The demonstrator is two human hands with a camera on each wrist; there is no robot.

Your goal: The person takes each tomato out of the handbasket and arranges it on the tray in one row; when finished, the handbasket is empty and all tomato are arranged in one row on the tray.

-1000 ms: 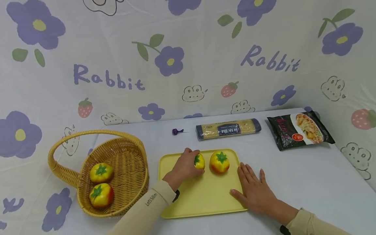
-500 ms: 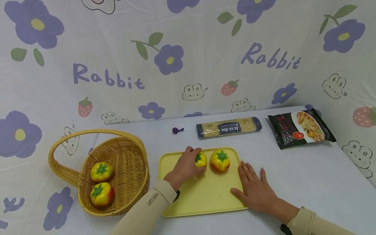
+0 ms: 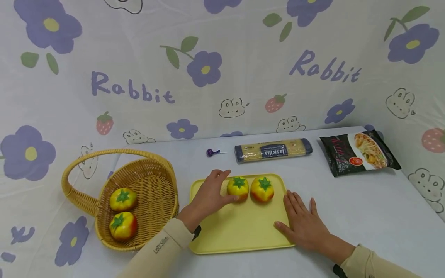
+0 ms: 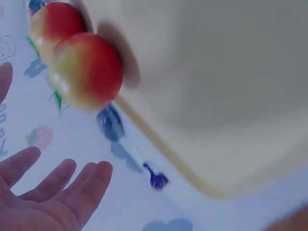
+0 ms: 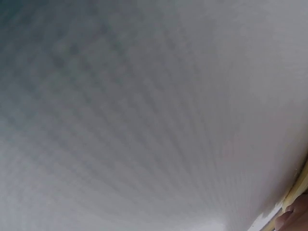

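Four yellow-red fruits with green leafy tops are in view, two on one yellow tray [image 3: 243, 231] and two in one wicker basket [image 3: 156, 193]. On the tray, the left fruit [image 3: 238, 187] and the right fruit [image 3: 262, 189] sit side by side near the far edge. The left hand [image 3: 208, 195] is released, fingers loosely extended beside the left fruit; whether its thumb touches that fruit cannot be told. The right hand [image 3: 307, 227] is likewise unclenched, lying flat with straight fingers at the tray's right edge.

The basket stands toward the left end of the bench [image 3: 347, 208], left of the tray; its rear fruit [image 3: 123, 199] and front fruit [image 3: 123, 226] lie along its left wall. Toward the far edge of the bench are one purple-wrapped lollipop [image 3: 210, 153] and one pasta pack [image 3: 273, 150], with one black food bag [image 3: 359, 152] near the far right corner. Two "Rabbit" words mark the cloth backdrop [image 3: 250, 61].
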